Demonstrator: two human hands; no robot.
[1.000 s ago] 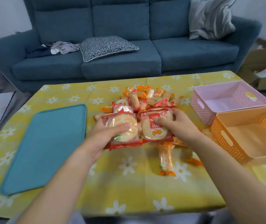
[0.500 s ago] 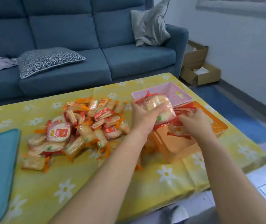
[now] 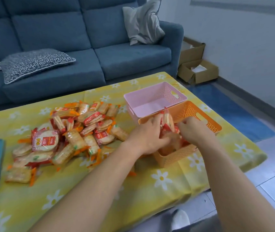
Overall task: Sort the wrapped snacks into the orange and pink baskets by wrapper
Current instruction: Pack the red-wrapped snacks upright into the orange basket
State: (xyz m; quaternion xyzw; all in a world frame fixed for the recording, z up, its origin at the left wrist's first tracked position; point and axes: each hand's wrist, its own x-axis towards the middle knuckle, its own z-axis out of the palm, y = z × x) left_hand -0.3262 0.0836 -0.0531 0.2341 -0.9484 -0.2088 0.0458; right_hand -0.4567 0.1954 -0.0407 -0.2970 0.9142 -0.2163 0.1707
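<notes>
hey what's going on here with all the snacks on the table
A person is sorting wrapped snacks into baskets. Both hands are in the orange basket: the left hand holds a red-wrapped snack on edge, and the right hand reaches in beside it, its grip hard to make out. No snacks show in the pink basket. A big pile of snacks lies unsorted on the yellow tablecloth.

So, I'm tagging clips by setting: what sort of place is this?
Probably a home living room: blue sofa with a grey cushion, yellow daisy tablecloth, cardboard boxes by the wall.
</notes>
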